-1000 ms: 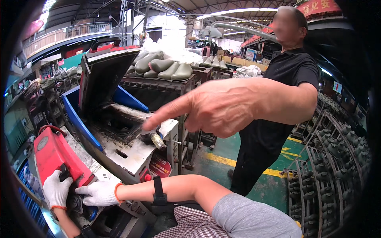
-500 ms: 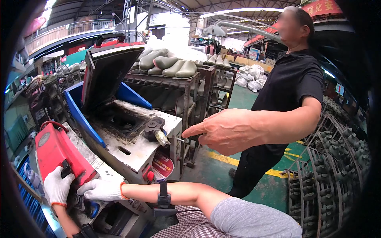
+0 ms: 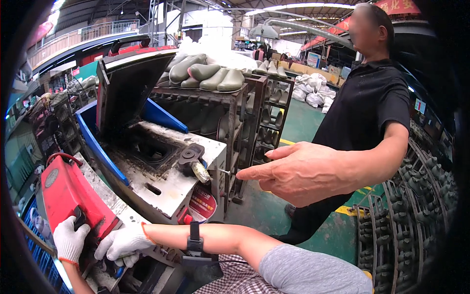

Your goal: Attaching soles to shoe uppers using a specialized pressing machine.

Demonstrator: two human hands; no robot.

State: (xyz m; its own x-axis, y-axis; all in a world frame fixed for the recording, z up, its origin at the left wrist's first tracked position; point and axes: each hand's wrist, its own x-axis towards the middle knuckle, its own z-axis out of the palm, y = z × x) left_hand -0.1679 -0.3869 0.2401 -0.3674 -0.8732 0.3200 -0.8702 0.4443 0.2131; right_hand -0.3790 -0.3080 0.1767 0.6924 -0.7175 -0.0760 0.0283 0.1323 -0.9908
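Observation:
My left hand [image 3: 68,240], in a white glove, grips the black handle on the lower end of a red hinged cover [image 3: 68,191] at the lower left. My right hand [image 3: 122,242], also gloved, lies against the cover's lower edge with its fingers stretched toward the left hand; a black strap [image 3: 194,240] circles that forearm. Another person in a black shirt [image 3: 367,108] stands at the right and points a bare hand [image 3: 298,171] toward the grimy moulding machine [image 3: 166,171], whose dark lid [image 3: 129,88] stands raised.
A rack [image 3: 230,98] behind the machine carries several grey-green boots [image 3: 205,73]. White sacks [image 3: 311,90] lie at the back on the green floor [image 3: 298,122]. Racks of dark metal moulds [image 3: 416,210] fill the right side. Blue crates [image 3: 34,235] sit at the far left.
The other person's pointing hand has dropped lower and drawn back to the right, away from the machine. My gloved hands stay on the red cover.

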